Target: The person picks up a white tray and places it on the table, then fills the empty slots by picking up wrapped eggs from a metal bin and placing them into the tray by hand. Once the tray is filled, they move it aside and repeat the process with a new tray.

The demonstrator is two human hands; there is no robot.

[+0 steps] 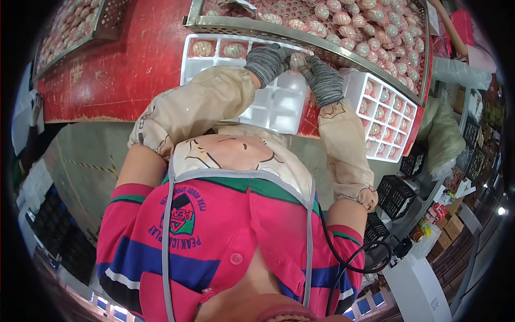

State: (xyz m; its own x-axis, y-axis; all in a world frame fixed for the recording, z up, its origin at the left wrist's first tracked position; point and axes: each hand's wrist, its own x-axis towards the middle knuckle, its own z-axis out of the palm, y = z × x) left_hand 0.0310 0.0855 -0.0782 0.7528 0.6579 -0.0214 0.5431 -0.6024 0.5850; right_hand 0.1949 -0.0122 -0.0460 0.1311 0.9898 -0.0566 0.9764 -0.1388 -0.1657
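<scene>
My left hand (pixel 266 63), in a grey knitted glove, reaches over the back of a white foam tray (pixel 285 121) with square compartments. My right hand (pixel 325 80), gloved the same way, comes in from the tray's right side. Between their fingertips is a round striped ball in a clear and red wrapper (pixel 298 60), pinched at the tray's back row. Two wrapped balls sit in the back-left compartments, one of them a pale ball (pixel 202 49). The front compartments in sight hold nothing. My left forearm hides part of the tray.
A perforated metal bin (pixel 257 24) heaped with wrapped balls stands behind the tray on the red table (pixel 107 91). Another bin (pixel 96 27) is at the far left. A filled foam tray (pixel 354 91) tilts on the right. Another person's arm (pixel 449 27) shows at upper right.
</scene>
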